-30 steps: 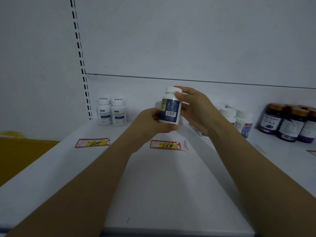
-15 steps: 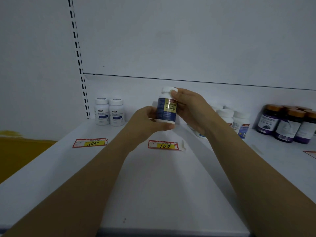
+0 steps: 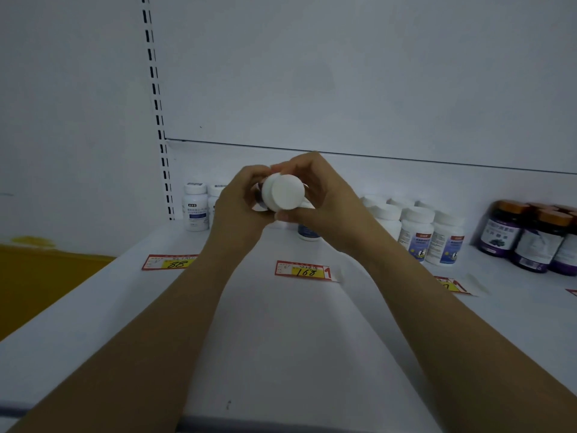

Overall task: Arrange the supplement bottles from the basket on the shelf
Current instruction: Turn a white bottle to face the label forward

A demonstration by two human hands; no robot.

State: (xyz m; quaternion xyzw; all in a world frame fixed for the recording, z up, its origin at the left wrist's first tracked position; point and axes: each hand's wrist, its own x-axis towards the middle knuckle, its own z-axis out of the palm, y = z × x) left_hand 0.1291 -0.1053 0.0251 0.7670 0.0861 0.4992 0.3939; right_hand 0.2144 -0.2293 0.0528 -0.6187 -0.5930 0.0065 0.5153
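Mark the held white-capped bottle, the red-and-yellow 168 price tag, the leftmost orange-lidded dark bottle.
Held white-capped bottle (image 3: 287, 191): head view, cap top.
Red-and-yellow 168 price tag (image 3: 304, 271): head view, yellow panel.
Leftmost orange-lidded dark bottle (image 3: 500, 237): head view, label.

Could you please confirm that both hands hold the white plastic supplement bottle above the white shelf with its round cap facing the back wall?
Not quite: the head view shows the white plastic supplement bottle tipped so its round white cap faces the camera, not away from it. The left hand and right hand do both hold it above the white shelf.
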